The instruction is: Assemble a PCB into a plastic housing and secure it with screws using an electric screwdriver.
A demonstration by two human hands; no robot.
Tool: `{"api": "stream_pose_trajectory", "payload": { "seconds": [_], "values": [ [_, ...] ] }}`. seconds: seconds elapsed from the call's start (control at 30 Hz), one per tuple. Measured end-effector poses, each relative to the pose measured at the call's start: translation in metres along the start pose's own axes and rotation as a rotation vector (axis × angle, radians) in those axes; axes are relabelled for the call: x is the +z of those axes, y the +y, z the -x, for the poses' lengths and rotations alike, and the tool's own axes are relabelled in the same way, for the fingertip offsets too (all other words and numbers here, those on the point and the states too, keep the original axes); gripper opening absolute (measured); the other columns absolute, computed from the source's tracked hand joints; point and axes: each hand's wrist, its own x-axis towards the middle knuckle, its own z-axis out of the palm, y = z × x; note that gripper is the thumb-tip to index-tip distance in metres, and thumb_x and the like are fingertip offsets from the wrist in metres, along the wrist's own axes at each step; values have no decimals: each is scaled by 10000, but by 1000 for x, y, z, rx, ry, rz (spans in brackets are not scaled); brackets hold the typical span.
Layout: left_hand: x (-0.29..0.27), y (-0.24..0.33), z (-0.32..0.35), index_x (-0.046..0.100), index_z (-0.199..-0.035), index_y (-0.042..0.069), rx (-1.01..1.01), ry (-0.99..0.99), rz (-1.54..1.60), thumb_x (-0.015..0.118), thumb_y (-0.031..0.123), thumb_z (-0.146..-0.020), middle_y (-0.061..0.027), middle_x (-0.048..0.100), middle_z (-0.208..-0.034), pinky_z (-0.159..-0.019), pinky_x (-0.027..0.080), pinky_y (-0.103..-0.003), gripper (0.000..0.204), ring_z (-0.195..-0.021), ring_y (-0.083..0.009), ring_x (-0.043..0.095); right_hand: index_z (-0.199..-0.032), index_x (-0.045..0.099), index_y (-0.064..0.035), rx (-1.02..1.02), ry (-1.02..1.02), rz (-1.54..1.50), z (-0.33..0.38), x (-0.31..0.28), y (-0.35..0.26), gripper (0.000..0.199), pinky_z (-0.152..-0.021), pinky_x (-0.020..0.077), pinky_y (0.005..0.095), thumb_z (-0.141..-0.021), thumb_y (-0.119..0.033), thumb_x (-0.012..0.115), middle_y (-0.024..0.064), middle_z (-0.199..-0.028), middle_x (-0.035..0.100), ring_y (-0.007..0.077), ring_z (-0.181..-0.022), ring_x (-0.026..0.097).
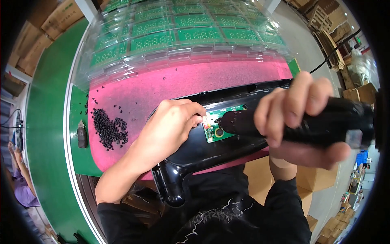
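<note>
My right hand [298,116] is wrapped round a black electric screwdriver [243,123], slightly blurred. Its tip is over a small green circuit board [210,134], which lies inside a glossy black plastic housing [215,153]. The exact contact point of the tip is hidden. Beside the board's left edge, my left hand [168,124] has thumb and forefinger pressed together; anything between them is too small to make out. The housing, with a short stub at its near left, rests on a pink mat [142,86] and overhangs its near edge.
A pile of small black screws [109,128] lies on the mat's left, with strays around it. Clear plastic trays [178,51] of green boards stand along the far side. Left of the mat is a dark grey object [82,135]. Cardboard boxes [317,173] stand at the near right.
</note>
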Motion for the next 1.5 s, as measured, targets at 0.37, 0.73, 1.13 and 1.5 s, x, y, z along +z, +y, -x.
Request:
{"api": "stream_pose_trajectory", "payload": {
  "seconds": [0.37,0.73,1.13,1.5],
  "values": [
    [-1,-5,7,576,-906,-62,98,43,-274,535,-11,-924,-147,596,-709,-605,499,-350,68,-593,-249,601,-959,424,-52,255,132,240,2,3,22,648,-465,429,300,-822,-653,622,72,-803,458,137,-437,490],
    [-2,0,9,552,-854,-60,88,35,-379,605,91,-889,-236,627,-795,-665,493,-474,163,-791,-419,629,-1000,453,-7,384,7,285,-13,13,37,690,-434,408,262,-795,-627,676,84,-794,464,123,-447,453],
    [0,1,5,613,-903,-32,285,6,-141,719,9,-774,-153,639,-796,-626,506,-391,172,-728,-345,639,-1008,450,-73,4,35,-5,-1,15,-6,594,-409,443,260,-797,-566,707,41,-839,504,113,-422,540],
    [-2,-3,3,635,-893,-27,309,-72,-62,731,-8,-762,-133,680,-818,-659,537,-340,164,-741,-295,678,-983,445,-76,-26,31,-7,9,19,-8,565,-393,467,249,-811,-532,730,42,-824,511,117,-412,541]
  ]
}}
